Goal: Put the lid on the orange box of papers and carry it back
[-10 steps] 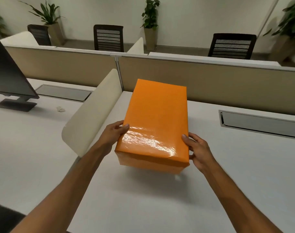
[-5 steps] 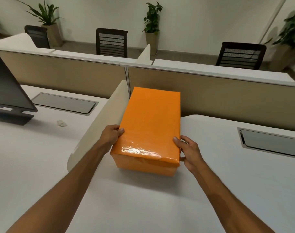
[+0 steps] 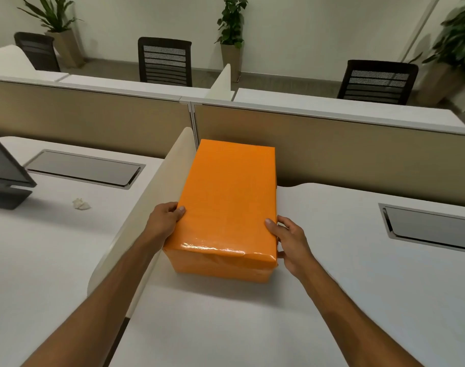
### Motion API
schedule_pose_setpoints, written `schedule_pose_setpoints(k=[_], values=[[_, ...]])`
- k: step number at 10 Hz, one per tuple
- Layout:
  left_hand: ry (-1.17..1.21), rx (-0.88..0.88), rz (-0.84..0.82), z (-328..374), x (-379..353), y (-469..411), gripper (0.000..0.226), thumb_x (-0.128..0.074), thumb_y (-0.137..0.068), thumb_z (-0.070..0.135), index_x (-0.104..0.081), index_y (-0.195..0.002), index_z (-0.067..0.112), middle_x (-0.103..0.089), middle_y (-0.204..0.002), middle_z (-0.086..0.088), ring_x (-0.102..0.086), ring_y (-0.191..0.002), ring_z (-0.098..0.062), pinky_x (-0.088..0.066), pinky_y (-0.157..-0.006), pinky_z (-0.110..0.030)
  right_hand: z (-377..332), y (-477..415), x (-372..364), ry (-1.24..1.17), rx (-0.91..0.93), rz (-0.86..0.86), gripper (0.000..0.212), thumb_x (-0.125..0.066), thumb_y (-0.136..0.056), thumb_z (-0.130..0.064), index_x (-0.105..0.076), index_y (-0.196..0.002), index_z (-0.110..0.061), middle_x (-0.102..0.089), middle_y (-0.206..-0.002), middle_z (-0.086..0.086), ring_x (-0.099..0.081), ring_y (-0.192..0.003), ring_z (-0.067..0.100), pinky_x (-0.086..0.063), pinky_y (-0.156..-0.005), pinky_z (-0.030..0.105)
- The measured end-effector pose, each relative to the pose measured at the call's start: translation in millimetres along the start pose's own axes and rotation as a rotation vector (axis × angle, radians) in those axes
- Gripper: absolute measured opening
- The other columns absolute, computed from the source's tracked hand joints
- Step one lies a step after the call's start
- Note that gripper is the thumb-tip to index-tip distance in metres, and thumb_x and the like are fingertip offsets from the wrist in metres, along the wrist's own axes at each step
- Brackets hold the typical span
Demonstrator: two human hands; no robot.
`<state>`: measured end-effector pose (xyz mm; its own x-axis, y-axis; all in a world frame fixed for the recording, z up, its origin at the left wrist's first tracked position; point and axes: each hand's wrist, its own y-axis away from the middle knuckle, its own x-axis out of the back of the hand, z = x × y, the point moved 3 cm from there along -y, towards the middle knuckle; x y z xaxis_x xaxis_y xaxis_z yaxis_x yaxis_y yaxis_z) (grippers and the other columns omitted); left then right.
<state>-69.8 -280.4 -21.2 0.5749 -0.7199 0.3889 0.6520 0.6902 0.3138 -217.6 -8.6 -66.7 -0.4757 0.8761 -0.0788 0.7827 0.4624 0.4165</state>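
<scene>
1. One white bench (image 3: 332,300) is filling the lower frame, smooth and matte, with wide bare surface lying open at lower right.
2. Two tan fabric partition panels (image 3: 332,152) are running across mid-frame; one curved cream divider (image 3: 157,197) is standing just left of the box.
3. One orange box (image 3: 226,207), rectangular and glossy-wrapped with its lid on, is sitting at frame centre, its far end near the partition.
4. Three dark mesh chairs (image 3: 164,62) are lining the upper frame.
5. Two hands are clasping the box's near corners: left hand (image 3: 163,223), right hand (image 3: 289,242), thumbs on top.
6. One crumpled paper scrap (image 3: 81,204) is lying at left.
</scene>
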Motion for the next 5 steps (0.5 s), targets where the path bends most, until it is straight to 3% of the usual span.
schedule_pose_setpoints(k=[1,2,4,5], values=[[-0.071,-0.034,0.030,-1.5,-2.2,1.3,0.034,-0.049,-0.100,0.031,-0.063,-0.125,0.012,-0.068,-0.119,-0.012,-0.064,-0.097,-0.029,-0.050,-0.092,-0.047,-1.0,-0.2,1.9,0.030,0.013,-0.006,0.051,-0.070,-0.084,-0.047,-0.051,-0.129,-0.031,-0.065,-0.120,-0.006,-0.068,-0.095,0.017,-0.057,-0.056,0.027],[-0.218,-0.092,0.120,-1.3,-4.5,6.6,0.046,-0.049,-0.100,0.033,-0.052,-0.138,0.008,-0.060,-0.135,-0.017,-0.058,-0.117,-0.037,-0.044,-0.101,-0.050,-3.5,-1.8,2.7,0.101,0.037,0.031,0.051,-0.069,-0.085,-0.049,-0.051,-0.128,-0.029,-0.064,-0.122,-0.001,-0.066,-0.096,0.018,-0.057,-0.062,0.030],[-0.394,-0.288,0.174,9.5,-15.4,29.5,0.049,-0.046,-0.101,0.033,-0.047,-0.140,0.003,-0.052,-0.142,-0.021,-0.048,-0.130,-0.038,-0.038,-0.107,-0.051,-10.6,1.7,12.4,0.255,0.070,0.151,0.067,-0.063,-0.081,-0.063,-0.050,-0.135,-0.026,-0.058,-0.120,-0.005,-0.062,-0.108,0.024,-0.055,-0.088,0.044],[-0.452,-0.341,0.188,16.8,-27.9,41.9,0.056,-0.046,-0.101,0.035,-0.038,-0.147,0.005,-0.039,-0.154,-0.018,-0.037,-0.141,-0.035,-0.029,-0.116,-0.050,-16.7,8.9,27.2,0.290,0.099,0.219,0.061,-0.061,-0.084,-0.063,-0.053,-0.131,-0.026,-0.059,-0.117,-0.005,-0.063,-0.109,0.022,-0.055,-0.088,0.042]])
